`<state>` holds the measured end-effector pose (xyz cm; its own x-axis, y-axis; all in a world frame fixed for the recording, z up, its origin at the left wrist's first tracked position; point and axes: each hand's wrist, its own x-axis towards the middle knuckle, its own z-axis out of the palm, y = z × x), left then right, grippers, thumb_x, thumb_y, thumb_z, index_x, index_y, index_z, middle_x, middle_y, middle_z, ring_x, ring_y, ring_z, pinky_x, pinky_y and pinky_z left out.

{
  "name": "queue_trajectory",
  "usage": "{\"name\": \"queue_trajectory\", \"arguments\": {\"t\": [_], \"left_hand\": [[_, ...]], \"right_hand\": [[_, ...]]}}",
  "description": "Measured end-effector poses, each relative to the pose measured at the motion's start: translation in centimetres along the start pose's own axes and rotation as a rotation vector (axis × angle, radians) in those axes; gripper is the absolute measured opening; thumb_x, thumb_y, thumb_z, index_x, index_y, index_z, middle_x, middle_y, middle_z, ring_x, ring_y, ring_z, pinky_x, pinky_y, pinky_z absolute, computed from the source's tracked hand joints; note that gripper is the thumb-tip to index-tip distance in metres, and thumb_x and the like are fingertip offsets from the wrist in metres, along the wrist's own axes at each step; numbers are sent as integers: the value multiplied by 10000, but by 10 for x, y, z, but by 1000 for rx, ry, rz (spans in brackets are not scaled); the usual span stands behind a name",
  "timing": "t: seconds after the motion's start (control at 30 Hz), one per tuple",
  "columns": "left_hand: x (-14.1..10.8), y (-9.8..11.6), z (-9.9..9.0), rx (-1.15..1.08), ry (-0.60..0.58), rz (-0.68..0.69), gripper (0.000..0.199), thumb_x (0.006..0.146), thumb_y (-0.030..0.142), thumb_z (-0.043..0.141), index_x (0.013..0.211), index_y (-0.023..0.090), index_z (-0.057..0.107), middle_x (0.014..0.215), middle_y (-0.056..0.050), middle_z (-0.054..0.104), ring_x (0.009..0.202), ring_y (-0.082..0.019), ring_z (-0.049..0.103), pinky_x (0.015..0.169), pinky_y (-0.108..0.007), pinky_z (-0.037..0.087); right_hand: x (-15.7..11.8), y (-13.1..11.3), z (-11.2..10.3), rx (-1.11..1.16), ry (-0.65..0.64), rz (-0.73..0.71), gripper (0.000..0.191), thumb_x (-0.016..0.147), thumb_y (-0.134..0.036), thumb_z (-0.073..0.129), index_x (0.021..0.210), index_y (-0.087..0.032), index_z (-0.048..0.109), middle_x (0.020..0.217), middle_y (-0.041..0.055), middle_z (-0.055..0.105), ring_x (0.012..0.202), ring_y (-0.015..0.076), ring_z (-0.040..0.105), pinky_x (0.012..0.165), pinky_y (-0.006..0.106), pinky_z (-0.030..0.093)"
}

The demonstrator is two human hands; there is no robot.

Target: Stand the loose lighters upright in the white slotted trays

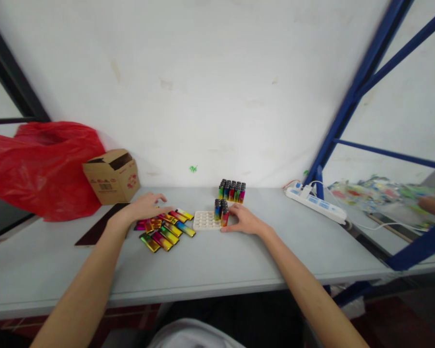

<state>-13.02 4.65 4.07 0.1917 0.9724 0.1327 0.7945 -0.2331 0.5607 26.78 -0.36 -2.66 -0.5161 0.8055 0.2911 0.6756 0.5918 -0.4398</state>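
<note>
My left hand [145,207] hovers over a loose pile of shiny, multicoloured lighters [168,235], its fingers stretched out and apart. Nothing shows in its grasp. Right of the pile lies a white tray with rows of round holes [204,220]. Several black-topped lighters [221,210] stand upright at the tray's right end. My right hand [243,220] is curved round that end, thumb at the near corner and fingers beside the standing lighters. It grips the tray's edge; some of the contact is hidden. Behind stands another block of upright lighters [232,191].
A dark flat tablet-like object [101,226] lies partly under my left forearm. At the left are a cardboard box [112,178] and a red plastic bag [47,169]. A white power strip [316,203] sits at right, by a blue metal frame [342,108]. Another person's hand [434,206] shows beyond it.
</note>
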Motion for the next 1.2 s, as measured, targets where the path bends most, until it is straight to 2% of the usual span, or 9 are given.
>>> {"name": "queue_trajectory", "arguments": {"t": [0.13,0.27,0.4,0.5,0.67,0.77,0.9,1.03,1.2], "left_hand": [[-4,-9,-15,37,-198,46,460,532,496,832,928,263,824,1107,-123,781,1089,-372,699,957,-386,545],[-4,-4,-11,155,-177,66,296,562,455,797,783,257,801,953,-93,801,1006,-344,718,892,-360,563],[-6,8,-14,164,-119,65,313,625,530,792,748,243,778,876,-62,801,927,-304,728,849,-330,561],[-10,21,-18,-24,-36,109,396,650,597,815,788,227,780,917,-68,816,945,-306,736,884,-354,566],[-16,46,-13,-589,35,126,478,677,570,892,920,192,728,989,-106,818,992,-306,762,932,-423,591],[-18,62,-1,-920,38,102,462,754,521,878,982,191,647,1012,-109,806,924,-276,776,874,-428,609],[-20,87,29,-1205,-129,90,359,876,443,780,1017,232,526,840,-21,750,560,-128,612,622,-304,566],[-24,106,64,-1291,-335,-13,252,943,455,634,981,238,513,601,66,511,415,-78,325,407,-158,252],[-28,115,90,-1244,-457,-139,412,972,520,428,719,201,489,550,75,272,434,-81,222,415,-172,213]], "right_hand": [[0,1,0,18,-10,-2,617,779,-625,877,1151,-155,733,1019,84,640,933,249,583,876,374,488],[0,2,1,29,-17,4,636,779,-625,877,1186,-157,733,1039,89,650,955,258,597,899,385,494],[-1,1,0,46,-21,16,686,767,-618,890,1256,-167,723,1086,102,665,997,279,613,931,406,502],[-1,0,0,51,-21,21,674,766,-607,895,1248,-168,728,1084,103,661,1007,286,615,943,414,502],[0,-1,-1,39,-20,21,639,765,-609,896,1195,-163,739,1045,93,654,960,270,605,904,400,501],[0,1,0,28,-17,15,648,752,-621,900,1177,-158,739,1044,96,658,957,272,603,898,402,501],[1,4,3,61,-9,-4,670,753,-622,898,1213,-166,729,1090,105,680,1002,285,619,935,417,505],[1,4,3,85,0,-13,648,758,-595,905,1224,-180,729,1111,104,694,1024,287,627,961,424,503],[1,4,3,99,-2,-20,646,763,-577,908,1243,-188,720,1139,105,695,1044,289,624,972,428,501]]}}
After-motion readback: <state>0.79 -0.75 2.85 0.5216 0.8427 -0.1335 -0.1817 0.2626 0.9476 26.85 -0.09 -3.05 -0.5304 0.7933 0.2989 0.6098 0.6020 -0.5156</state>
